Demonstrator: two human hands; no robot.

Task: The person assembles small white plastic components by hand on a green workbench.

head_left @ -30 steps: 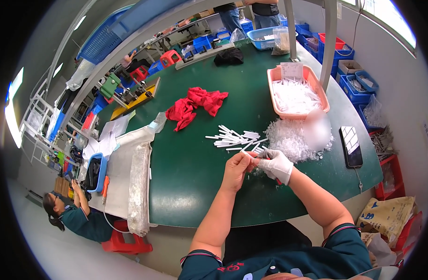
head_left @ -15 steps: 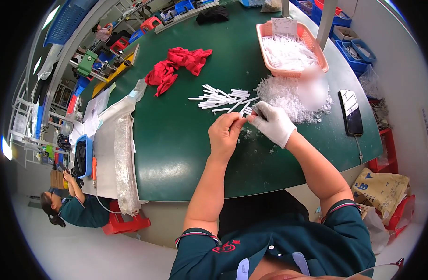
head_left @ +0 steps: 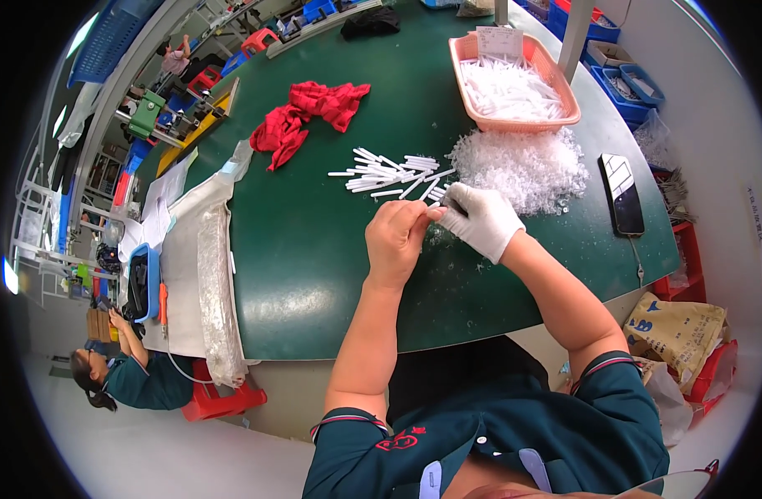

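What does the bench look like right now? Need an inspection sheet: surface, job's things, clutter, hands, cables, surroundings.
Surface: green table, small clear bits scattered near the hands.
Job's things: white sticks loose in a cluster; clear plastic heap; pink basket filled with white pieces.
Clutter: red cloth; phone; clear bag roll at the left edge.
Hands: left hand bare, right hand in a white glove, fingertips meeting over a small piece, hidden.
Cables: thin one from the phone over the table edge.
Surroundings: seated person lower left; blue bins.
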